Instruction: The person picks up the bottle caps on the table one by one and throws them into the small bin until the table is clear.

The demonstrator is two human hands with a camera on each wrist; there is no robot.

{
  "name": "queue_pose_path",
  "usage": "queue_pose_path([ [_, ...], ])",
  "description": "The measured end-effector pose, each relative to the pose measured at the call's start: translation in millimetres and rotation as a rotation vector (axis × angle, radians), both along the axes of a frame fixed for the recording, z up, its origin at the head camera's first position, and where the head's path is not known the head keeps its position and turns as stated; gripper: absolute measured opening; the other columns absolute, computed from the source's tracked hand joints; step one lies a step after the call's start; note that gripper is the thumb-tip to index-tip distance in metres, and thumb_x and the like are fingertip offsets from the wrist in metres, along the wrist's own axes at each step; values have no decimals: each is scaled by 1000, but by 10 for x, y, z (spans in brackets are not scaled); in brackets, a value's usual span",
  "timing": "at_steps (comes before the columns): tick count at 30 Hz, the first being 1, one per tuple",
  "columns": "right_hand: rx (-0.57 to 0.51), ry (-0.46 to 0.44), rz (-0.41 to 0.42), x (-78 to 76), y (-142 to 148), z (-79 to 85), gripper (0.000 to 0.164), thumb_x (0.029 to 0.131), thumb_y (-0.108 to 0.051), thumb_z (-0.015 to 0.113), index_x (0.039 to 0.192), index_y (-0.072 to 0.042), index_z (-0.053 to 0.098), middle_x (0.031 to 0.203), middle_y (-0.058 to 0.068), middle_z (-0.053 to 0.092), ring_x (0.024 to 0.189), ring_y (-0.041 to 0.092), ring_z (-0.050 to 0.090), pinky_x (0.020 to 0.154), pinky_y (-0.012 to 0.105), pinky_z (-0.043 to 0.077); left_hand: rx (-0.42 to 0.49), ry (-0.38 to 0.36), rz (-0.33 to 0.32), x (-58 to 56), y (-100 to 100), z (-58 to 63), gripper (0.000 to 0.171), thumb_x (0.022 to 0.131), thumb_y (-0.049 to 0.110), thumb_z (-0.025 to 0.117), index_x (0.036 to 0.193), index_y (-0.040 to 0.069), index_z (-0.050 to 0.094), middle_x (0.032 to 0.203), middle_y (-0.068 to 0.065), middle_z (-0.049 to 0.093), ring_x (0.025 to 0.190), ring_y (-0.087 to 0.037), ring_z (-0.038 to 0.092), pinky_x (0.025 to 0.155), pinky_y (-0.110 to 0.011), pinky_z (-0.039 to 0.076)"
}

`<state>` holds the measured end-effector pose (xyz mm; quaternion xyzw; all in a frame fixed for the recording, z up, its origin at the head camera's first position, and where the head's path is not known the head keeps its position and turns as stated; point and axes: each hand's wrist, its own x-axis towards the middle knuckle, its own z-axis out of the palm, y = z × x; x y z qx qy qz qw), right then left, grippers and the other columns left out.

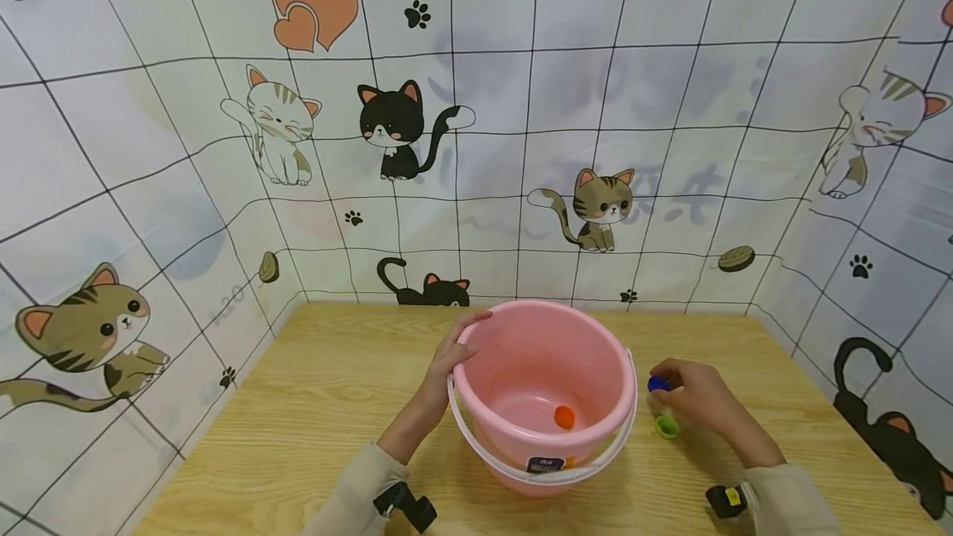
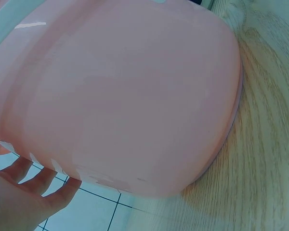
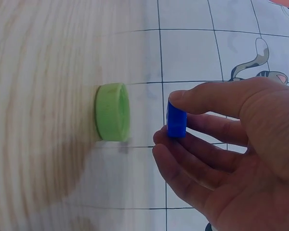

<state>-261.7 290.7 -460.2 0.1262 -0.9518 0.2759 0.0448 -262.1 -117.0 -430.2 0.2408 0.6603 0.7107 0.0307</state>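
A pink bucket (image 1: 532, 362) stands on the table, tipped slightly toward me, its white handle (image 1: 514, 474) hanging down at the front. My left hand (image 1: 447, 358) grips the rim on the left side, thumb inside and fingers against the outer wall. To the right of the bucket, my right hand (image 1: 696, 395) pinches a small blue cap (image 3: 177, 122) between thumb and fingertips, above the tabletop. Just in front of that hand, a round green cap (image 1: 666, 427) rests on the table. Inside the bucket, near the bottom, is a small orange piece (image 1: 564, 417).
The wooden tabletop (image 1: 335, 404) reaches back to a white wall covering (image 1: 491, 213) with grid lines and cartoon cats, which also runs along both sides. A small black camera sits on each wrist, below the hands.
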Motion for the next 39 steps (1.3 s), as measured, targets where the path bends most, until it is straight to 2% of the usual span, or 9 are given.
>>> queue_pose_path([
  [8,12,51,7,1,-10,22,35,89,-16,78,116,5,70,101,11,76,91,26,72,72,34,57,3,4,-19,6,-23,-1,59,95,28,43,154,24,43,158,-11,40,131,-32,52,100,-40,53],
  [18,11,87,24,-7,-33,82,32,89,-14,78,114,5,71,97,9,76,88,24,72,69,29,56,2,8,-2,-1,-21,18,58,96,28,43,153,23,44,157,-10,41,130,-33,52,99,-38,53],
  [26,21,89,18,29,-58,171,33,89,-15,78,116,4,71,99,9,76,89,25,72,68,30,56,6,0,-5,0,-10,21,58,95,28,43,153,24,45,157,-10,42,128,-29,54,98,-35,53],
  [35,14,88,16,24,-80,206,33,90,-15,78,115,4,71,98,11,76,89,26,72,69,35,59,-2,0,14,-19,-12,11,57,96,29,45,153,25,46,157,-10,42,129,-33,53,99,-40,53],
  [39,16,94,16,33,-86,196,33,89,-14,78,115,4,71,97,10,76,88,25,72,67,31,58,-4,-5,8,-13,-9,-5,57,96,29,44,153,24,45,158,-9,42,130,-32,52,100,-39,53],
])
